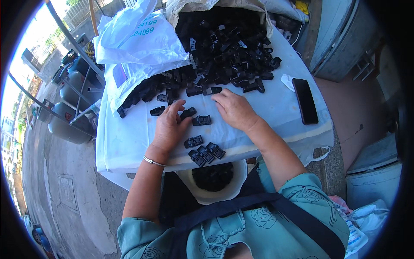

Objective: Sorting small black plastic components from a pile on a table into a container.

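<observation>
Small black plastic parts lie over a table covered in white sheeting. My left hand (169,125) is curled at the middle of the table, with a black plastic part (188,113) between its thumb and fingers. To the right, my right hand (235,109) has its fingers closed together at the end of another black plastic part (212,91), beside the heap's near edge. Between the hands lies a car-shaped black part (202,120). Closer to me is a single part (193,141), and at the table's front edge several parts (207,153) stand side by side.
A large heap of black parts (233,56) spills from an open sack at the back. White woven plastic (138,43) covers its left side. A dark phone (305,101) lies at the right. Below the front edge, a pale bucket (240,179) holds more black pieces.
</observation>
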`<state>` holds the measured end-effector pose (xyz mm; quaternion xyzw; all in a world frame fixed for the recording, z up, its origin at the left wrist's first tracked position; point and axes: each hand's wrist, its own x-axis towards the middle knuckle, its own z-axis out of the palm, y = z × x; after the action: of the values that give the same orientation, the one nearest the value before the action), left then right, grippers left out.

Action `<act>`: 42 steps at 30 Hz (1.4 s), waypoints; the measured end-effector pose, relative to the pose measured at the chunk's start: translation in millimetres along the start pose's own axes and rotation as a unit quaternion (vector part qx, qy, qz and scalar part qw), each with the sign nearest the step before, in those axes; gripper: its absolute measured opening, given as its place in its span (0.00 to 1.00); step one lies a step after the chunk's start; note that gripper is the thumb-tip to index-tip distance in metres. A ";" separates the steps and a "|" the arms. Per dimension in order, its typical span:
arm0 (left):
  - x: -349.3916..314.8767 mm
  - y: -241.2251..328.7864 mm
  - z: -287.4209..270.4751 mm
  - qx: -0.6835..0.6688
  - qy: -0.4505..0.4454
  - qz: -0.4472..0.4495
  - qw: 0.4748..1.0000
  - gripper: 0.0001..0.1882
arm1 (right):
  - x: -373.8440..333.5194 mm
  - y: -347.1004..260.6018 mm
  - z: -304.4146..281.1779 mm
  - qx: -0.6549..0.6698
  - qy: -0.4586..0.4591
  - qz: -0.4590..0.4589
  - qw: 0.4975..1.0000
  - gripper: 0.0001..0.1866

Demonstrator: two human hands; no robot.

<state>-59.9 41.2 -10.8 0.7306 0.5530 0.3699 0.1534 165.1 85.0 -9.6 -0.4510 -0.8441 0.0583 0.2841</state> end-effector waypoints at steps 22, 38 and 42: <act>-11.8 5.3 -1.4 -0.086 -0.066 -0.007 0.994 0.25 | -7.7 -26.1 -3.0 0.144 0.025 -0.120 0.982 0.17; -5.6 -21.8 -39.2 0.225 0.074 0.068 0.969 0.21 | -17.8 -28.7 3.5 0.127 -0.084 -0.111 0.982 0.15; -10.1 -30.5 -34.8 0.200 0.032 -0.020 0.979 0.18 | 4.3 -19.0 -9.1 0.146 -0.048 0.062 0.986 0.17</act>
<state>-107.0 36.0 -10.3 0.7228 0.6352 0.2721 -0.0062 154.2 75.9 6.5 -0.4526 -0.8097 0.2202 0.3016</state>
